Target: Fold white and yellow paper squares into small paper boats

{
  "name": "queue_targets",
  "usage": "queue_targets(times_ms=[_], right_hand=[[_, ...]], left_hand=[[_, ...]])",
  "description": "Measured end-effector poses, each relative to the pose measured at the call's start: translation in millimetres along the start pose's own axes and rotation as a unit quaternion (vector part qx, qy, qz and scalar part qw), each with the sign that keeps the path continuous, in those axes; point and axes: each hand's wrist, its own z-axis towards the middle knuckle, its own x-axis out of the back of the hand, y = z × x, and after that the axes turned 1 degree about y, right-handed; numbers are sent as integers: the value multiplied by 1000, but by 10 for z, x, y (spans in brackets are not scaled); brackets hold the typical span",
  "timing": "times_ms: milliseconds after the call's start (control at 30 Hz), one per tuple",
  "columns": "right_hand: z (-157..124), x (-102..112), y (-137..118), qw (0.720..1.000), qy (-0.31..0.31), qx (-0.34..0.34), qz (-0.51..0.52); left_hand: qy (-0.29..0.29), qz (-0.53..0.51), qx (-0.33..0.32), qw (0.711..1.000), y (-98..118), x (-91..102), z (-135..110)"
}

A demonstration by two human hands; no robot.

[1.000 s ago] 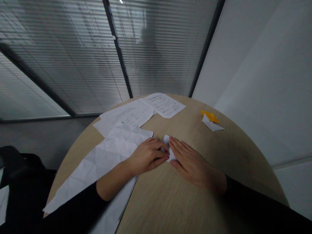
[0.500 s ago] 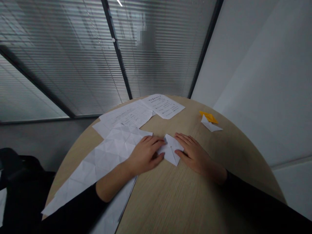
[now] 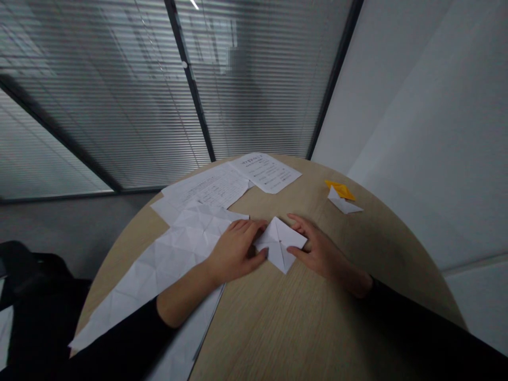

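Two bare hands flanked a small folded white paper (image 3: 280, 244), a kite-like shape lying flat on the bare wood-grain top of the round table (image 3: 278, 330), toward the person's side of the centre. Its creases met near the middle. The left hand (image 3: 234, 253) lay palm down with its fingers together and loosely curved, the fingertips and thumb at the paper's left corner. The right hand (image 3: 321, 255) was more open, its fingers (image 3: 297, 222) spread along the upper right edge and its thumb (image 3: 293, 251) at the lower right edge. Neither hand visibly pinched the paper, and how much pressure either applied could not be told. For a piece this small, steady contact from both sides seemed the right approach, since it kept the paper from sliding while its edges and corners stayed lined up. The bare wood also gave it a firm, level surface, clear of the large creased white sheet (image 3: 174, 259) beside the left hand. Two printed pages (image 3: 265, 172) lay overlapping at the far edge of the table, while a folded orange paper (image 3: 340, 190) and a folded white paper (image 3: 344, 206) sat together near the far right edge. Black sleeves (image 3: 119, 338) covered both forearms.
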Motion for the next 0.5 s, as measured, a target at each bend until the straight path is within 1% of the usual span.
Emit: queue_targets(times_ms=[167,233,300,400,500], right_hand=[[5,-10,-39,999,5,-10,52],[13,2,-67,999,17,-11,50],[25,21,-97,999,41,2,28],[50,59,-148,994,75,73,-21],[63,108,-205,982,89,158,-57]], left_hand=[[17,-6,-13,1000,-34,-22,-7],[28,-36,-7,999,-43,-37,-15],[45,-75,3,996,-37,-46,-17],[94,-107,-2,990,-2,-25,-3],[137,-84,-62,985,35,58,15]])
